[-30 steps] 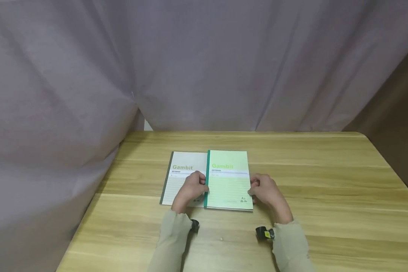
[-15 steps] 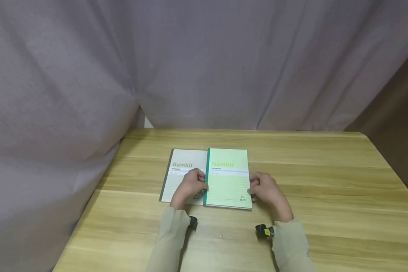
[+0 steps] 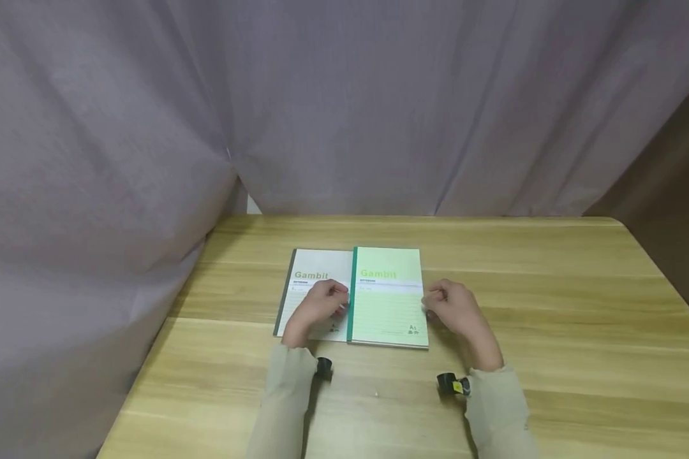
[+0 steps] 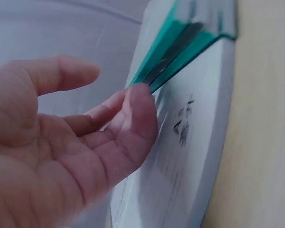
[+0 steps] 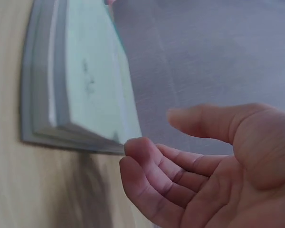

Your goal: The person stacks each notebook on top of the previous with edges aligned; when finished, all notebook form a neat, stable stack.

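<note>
Two "Gambit" notebooks lie flat on the wooden table (image 3: pixel 551 306). The grey-white notebook (image 3: pixel 312 271) is on the left, and the green notebook (image 3: pixel 387 299) overlaps its right side. My left hand (image 3: pixel 335 298) rests on the grey-white notebook (image 4: pixel 190 142). Its loosely bent fingertips (image 4: pixel 140 102) touch the teal spine edge of the green notebook (image 4: pixel 180 42), with the thumb held away. My right hand (image 3: pixel 436 301) hovers just off the green notebook's right edge. In the right wrist view this hand (image 5: pixel 156 137) is relaxed, holds nothing, and stands apart from the stacked notebooks (image 5: pixel 85 85).
A grey curtain (image 3: pixel 344 95) hangs behind the table and drapes over its left side. A small black device sits on each wrist, one on the left (image 3: pixel 324 368) and one on the right (image 3: pixel 452 384). Bare wood stretches to the right and in front of the notebooks.
Both hands have eased slightly off the green notebook's side edges, the right one coming free of it. The notebooks lie as before.
</note>
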`<state>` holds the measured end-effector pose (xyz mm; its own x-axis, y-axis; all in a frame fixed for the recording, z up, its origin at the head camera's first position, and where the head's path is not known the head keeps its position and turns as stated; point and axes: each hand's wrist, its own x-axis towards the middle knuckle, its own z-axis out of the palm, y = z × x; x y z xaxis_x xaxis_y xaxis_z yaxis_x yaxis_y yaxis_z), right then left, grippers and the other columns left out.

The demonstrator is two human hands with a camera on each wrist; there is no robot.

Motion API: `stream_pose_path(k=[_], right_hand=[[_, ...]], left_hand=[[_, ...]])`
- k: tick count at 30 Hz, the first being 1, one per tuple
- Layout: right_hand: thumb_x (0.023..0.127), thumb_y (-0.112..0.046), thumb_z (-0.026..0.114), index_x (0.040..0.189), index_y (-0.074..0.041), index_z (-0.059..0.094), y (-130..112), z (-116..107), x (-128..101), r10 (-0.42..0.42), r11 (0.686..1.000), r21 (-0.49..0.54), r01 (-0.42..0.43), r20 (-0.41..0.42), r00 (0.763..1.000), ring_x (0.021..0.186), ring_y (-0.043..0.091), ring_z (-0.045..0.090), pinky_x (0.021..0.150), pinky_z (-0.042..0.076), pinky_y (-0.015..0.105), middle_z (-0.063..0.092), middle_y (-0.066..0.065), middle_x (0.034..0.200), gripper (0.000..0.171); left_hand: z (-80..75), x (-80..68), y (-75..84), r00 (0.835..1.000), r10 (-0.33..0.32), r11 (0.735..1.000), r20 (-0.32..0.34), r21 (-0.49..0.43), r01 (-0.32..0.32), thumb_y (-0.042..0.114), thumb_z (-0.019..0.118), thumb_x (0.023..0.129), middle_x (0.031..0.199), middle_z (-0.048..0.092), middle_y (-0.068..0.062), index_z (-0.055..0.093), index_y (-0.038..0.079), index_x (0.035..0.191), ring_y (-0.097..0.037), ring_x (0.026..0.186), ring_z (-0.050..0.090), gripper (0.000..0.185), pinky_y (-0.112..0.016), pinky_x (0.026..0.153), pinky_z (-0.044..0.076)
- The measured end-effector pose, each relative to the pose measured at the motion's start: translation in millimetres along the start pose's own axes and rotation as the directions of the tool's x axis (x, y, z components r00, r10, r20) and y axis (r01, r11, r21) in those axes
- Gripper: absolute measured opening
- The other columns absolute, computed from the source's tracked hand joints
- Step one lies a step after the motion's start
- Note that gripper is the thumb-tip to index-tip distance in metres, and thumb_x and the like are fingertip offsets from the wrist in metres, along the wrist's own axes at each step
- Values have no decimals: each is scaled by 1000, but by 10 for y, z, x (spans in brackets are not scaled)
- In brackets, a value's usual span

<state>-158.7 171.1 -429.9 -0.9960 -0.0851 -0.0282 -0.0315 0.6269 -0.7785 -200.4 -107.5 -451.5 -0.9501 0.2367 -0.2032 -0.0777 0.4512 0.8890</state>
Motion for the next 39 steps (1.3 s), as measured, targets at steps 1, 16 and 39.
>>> stream_pose_path(k=[1, 16, 39], right_hand=[[96, -9, 62, 123, 16, 58, -13, -7, -1, -3, 1000, 5, 3, -8, 1000, 76, 25, 65, 67, 52, 34, 68, 15, 91, 37], [96, -2, 58, 128, 22, 52, -239, 97, 37, 22, 982, 191, -3, -95, 995, 88, 38, 70, 73, 59, 32, 68, 29, 103, 40], [100, -9, 57, 131, 20, 50, -507, 247, 312, -69, 975, 211, 69, -5, 998, 89, 41, 71, 75, 60, 45, 68, 34, 109, 43]], left_hand=[[-19, -4, -13, 1000, -6, 1000, -3, -17, 5, 10, 56, 96, 96, 66, -16, 62, -8, 118, -24, 77, 66, 29, -35, 73, 57], [-240, -82, -96, 996, -16, 986, -90, -167, 1, 2, 56, 92, 91, 68, -23, 59, -17, 119, -27, 75, 68, 33, -35, 71, 60], [-494, -33, -27, 977, -58, 974, -206, -226, 10, -1, 48, 96, 105, 66, -28, 55, -17, 128, -39, 86, 67, 36, -32, 70, 59]])
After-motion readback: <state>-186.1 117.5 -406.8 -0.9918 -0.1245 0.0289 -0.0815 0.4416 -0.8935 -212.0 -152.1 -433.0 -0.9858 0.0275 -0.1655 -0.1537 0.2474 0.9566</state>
